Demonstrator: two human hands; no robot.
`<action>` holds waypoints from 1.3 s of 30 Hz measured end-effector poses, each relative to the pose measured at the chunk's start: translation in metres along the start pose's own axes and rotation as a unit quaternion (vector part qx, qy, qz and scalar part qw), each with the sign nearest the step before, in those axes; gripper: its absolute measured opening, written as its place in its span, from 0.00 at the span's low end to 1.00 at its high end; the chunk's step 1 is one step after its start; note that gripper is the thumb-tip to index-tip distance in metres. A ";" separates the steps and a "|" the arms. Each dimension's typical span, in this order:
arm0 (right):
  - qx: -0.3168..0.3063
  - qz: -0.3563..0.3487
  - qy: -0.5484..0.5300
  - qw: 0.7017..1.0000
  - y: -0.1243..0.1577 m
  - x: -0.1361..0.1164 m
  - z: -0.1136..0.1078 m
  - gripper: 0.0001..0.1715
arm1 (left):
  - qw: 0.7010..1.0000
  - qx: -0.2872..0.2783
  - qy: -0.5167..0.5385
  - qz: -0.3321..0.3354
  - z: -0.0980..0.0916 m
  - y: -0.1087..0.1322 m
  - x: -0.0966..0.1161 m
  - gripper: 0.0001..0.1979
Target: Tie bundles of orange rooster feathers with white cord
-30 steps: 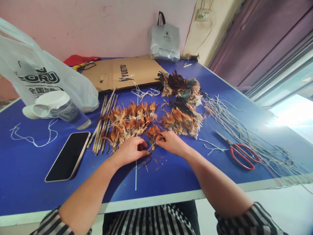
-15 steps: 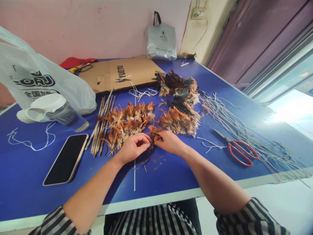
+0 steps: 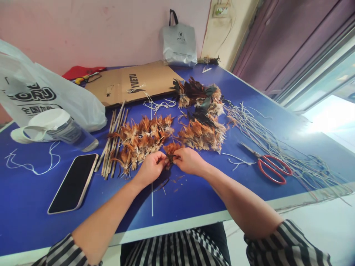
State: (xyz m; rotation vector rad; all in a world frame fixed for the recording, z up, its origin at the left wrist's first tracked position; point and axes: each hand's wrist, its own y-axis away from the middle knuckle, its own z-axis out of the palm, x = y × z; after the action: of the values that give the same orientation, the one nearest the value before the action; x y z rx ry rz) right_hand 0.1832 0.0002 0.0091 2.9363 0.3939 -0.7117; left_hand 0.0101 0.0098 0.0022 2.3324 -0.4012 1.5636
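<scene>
A small bunch of reddish-brown feathers (image 3: 171, 148) is pinched between my two hands above the blue table. My left hand (image 3: 153, 165) closes thumb and fingers on its lower left side. From the right, my right hand (image 3: 188, 160) grips the same bunch, its fingertips partly hidden. Rows of orange-brown feather bundles (image 3: 145, 133) lie just beyond my left hand. Past my right hand sits another pile of feather bundles (image 3: 203, 135), with darker feathers (image 3: 198, 92) behind it. Loose feather scraps (image 3: 176, 181) are scattered below my hands.
Thin sticks (image 3: 112, 147), a phone (image 3: 73, 183), a clear cup (image 3: 73, 135) and a white plastic bag (image 3: 63, 94) stand or lie on the left. Red-handled scissors (image 3: 273, 168) and long strings (image 3: 263, 136) are on the right. A cardboard sheet (image 3: 111, 83) and silver bag (image 3: 179, 46) are at the back.
My hands stay together on the feather bunch, and more of its fanned tips now shows between them. The whole view has shifted slightly.
</scene>
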 end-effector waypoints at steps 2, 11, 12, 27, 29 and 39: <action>0.006 0.014 -0.013 1.000 -0.001 0.003 -0.002 0.08 | 1.000 0.019 -0.011 -0.007 -0.001 0.001 0.001 0.09; -0.046 0.027 -0.156 0.986 -0.006 0.016 -0.010 0.08 | 0.994 0.087 -0.059 0.031 -0.017 0.000 -0.009 0.12; -0.048 0.021 -0.166 0.985 -0.006 0.017 -0.010 0.08 | 0.989 0.078 -0.110 0.063 -0.019 0.001 -0.010 0.11; -0.047 0.021 -0.228 0.972 -0.004 0.011 -0.013 0.08 | 0.914 0.038 -0.393 0.097 0.009 0.009 0.004 0.13; -0.058 0.021 -0.267 0.962 -0.003 0.011 -0.017 0.09 | 0.909 0.050 -0.406 0.083 0.009 0.009 0.004 0.11; -0.023 0.058 -0.533 0.844 -0.004 0.027 -0.024 0.18 | 0.845 0.291 -0.448 0.030 -0.035 0.013 0.004 0.09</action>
State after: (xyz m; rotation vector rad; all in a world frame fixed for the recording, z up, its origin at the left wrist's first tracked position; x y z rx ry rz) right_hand 0.2160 0.0141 0.0182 2.0010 0.0958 -2.0282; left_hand -0.0228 0.0116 0.0195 3.4767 -0.1859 0.5051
